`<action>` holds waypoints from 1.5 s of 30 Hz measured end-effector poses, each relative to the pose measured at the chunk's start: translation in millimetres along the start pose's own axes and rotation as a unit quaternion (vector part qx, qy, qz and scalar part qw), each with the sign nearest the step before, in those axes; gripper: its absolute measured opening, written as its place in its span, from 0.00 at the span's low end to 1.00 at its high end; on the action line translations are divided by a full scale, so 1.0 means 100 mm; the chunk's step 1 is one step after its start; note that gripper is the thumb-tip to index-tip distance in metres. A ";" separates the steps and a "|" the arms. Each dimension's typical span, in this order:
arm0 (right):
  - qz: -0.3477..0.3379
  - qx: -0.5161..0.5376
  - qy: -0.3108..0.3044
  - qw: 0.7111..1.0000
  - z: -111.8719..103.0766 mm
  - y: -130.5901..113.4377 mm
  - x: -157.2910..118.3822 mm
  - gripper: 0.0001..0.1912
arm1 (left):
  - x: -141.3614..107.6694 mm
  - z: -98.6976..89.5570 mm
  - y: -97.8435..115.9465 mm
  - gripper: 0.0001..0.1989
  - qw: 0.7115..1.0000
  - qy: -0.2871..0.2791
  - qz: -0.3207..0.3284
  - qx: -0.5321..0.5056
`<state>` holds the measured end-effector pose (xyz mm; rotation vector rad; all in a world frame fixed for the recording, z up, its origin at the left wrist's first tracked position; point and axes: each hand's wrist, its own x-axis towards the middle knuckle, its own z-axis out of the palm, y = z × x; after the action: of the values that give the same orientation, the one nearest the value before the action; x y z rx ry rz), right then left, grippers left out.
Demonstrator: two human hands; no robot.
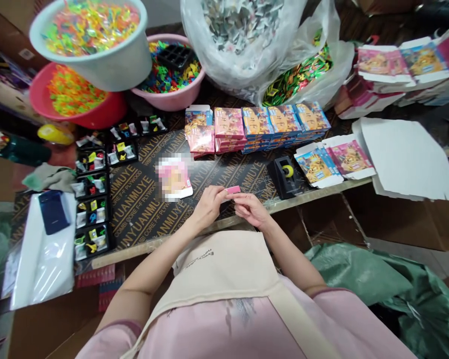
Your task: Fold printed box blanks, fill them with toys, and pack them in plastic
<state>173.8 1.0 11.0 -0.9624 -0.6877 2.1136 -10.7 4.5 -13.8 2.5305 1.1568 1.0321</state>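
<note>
Both hands meet over the front edge of the table around a small pink box (pixel 232 189), which shows as a narrow pink side. My left hand (pixel 209 204) grips its left end, fingers pressed together. On the other side, my right hand (pixel 250 207) has its index finger along the lower edge of the box and its other fingers curled in. How much of the box lies behind the fingers is hidden. Left of my hands an unfolded pink carton (pixel 174 178), partly blurred, lies on the tabletop. A black tape dispenser (pixel 283 177) with yellow tape stands to the right.
Stacked pink boxes (pixel 228 124) and blue boxes (pixel 280 122) line the back. Black trays (pixel 92 209) of small toys run down the left. Tubs (pixel 97 65) and plastic bags (pixel 243 55) of small pieces stand behind. Flat cartons (pixel 318 167) lie at right.
</note>
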 end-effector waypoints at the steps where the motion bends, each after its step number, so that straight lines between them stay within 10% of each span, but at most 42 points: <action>1: 0.000 0.002 0.001 1.000 -0.01 0.01 0.01 0.13 | 0.00 -0.02 0.00 0.15 1.000 -0.014 0.002 0.006; 7: -0.039 -0.187 0.072 0.979 -0.04 0.03 0.06 0.14 | 0.08 0.04 0.05 0.10 0.998 -0.029 -0.042 0.028; 12: -0.080 -0.554 0.128 0.818 -0.21 -0.01 0.05 0.08 | 0.17 0.09 0.18 0.14 0.991 -0.079 -0.098 0.050; 19: -0.224 -0.579 0.153 0.768 -0.46 -0.17 0.36 0.14 | -0.25 -0.92 0.08 0.16 0.957 -0.261 -0.117 -0.045; 23: -0.341 -0.571 0.063 0.744 0.00 -0.11 1.08 0.19 | -0.47 -1.08 -0.06 0.17 0.946 -0.251 -0.201 -0.044; 32: -0.271 -0.704 -0.145 0.640 1.70 0.21 3.07 0.44 | -0.36 -0.08 -0.30 0.44 0.954 -0.211 -0.190 0.090; 37: -0.220 -0.774 -0.147 0.575 2.11 0.24 3.44 0.46 | -0.44 -0.03 -0.40 0.42 0.957 -0.223 -0.154 0.108; 45: -0.196 -0.814 -0.161 0.522 2.18 0.20 3.54 0.48 | -0.37 -0.05 -0.35 0.36 0.955 -0.242 -0.158 0.067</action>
<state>-174.9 224.2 -25.2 -0.9357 -2.9350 0.6330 -51.8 0.9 -43.7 2.3780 1.4381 0.2419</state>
